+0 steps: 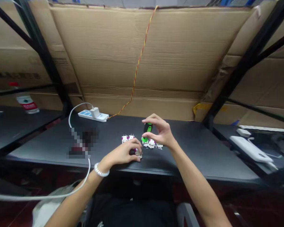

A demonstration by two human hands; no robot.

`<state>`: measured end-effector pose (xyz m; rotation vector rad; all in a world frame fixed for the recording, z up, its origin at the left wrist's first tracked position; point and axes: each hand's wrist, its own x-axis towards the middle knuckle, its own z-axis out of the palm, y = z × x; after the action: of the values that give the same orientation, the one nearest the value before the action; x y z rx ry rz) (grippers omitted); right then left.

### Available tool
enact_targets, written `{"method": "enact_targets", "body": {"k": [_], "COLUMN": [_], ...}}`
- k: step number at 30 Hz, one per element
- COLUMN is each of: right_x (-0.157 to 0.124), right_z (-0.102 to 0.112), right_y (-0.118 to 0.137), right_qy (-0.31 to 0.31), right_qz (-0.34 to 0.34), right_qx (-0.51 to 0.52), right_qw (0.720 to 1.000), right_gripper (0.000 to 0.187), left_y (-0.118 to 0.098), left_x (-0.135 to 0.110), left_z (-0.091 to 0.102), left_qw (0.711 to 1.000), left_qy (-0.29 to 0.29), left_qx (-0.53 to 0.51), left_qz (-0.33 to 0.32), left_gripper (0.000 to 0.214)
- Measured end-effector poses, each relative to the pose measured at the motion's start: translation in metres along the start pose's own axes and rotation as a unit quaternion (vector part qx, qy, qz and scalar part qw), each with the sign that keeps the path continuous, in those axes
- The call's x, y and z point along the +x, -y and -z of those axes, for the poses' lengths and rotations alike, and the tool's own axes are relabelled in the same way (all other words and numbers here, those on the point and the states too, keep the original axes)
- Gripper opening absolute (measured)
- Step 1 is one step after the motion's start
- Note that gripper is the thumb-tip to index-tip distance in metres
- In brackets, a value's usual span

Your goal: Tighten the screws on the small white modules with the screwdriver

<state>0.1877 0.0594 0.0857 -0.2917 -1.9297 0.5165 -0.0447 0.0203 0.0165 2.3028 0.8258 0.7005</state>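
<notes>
Between the thumb and fingers of my right hand is a short screwdriver with a black-and-green handle; its tip does not show clearly. My left hand, with a white bracelet at the wrist, is closed around a small white-and-purple part low over the black table. Fingers cover much of that part. Just behind the left hand lie similar white-and-purple parts with thin prongs pointing up. More white pieces lie below my right hand, too small to make out in detail.
A white power strip with a plugged-in charger stands at the back left. Its white cable runs past my left forearm. Cardboard walls the back, a twisted wire hanging down it. Black posts frame the sides.
</notes>
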Motion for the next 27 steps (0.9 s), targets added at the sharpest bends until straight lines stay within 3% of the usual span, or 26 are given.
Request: {"method": "enact_targets", "body": {"k": [7,12,14,16,20,23,27], "right_x": [-0.003,0.011,0.025,0.044,0.081,0.096,0.098], "right_z": [0.000,0.008,0.014,0.021,0.033,0.040,0.047], "right_y": [0.001,0.001,0.006,0.016,0.035,0.041,0.042], "right_qy": [0.070,0.031,0.074,0.171,0.342,0.375,0.380], "right_qz": [-0.056,0.033,0.061,0.058,-0.024,-0.101,-0.134], "right_qx": [0.097,-0.007,-0.039,-0.050,-0.066,-0.074,-0.091], "right_qw": [0.991,0.999,0.995,0.982,0.937,0.919,0.911], "right_gripper": [0.051,0.046,0.041,0.025,0.041,0.039,0.030], "left_y": [-0.001,-0.002,-0.002,-0.002,-0.002,-0.001,-0.001], "left_x": [0.000,-0.001,-0.001,-0.001,-0.001,-0.001,-0.002], "left_z": [0.000,0.000,-0.001,-0.001,-0.002,-0.002,-0.002], "left_qw": [1.000,1.000,1.000,1.000,1.000,1.000,1.000], "left_qy": [-0.003,-0.001,-0.002,-0.003,-0.003,-0.003,-0.004], "left_qx": [-0.003,-0.002,-0.007,-0.011,-0.011,-0.010,-0.011], "left_qz": [0.001,0.008,0.009,0.012,0.020,0.020,0.008], "left_gripper": [0.014,0.014,0.014,0.014,0.014,0.016,0.016]}}
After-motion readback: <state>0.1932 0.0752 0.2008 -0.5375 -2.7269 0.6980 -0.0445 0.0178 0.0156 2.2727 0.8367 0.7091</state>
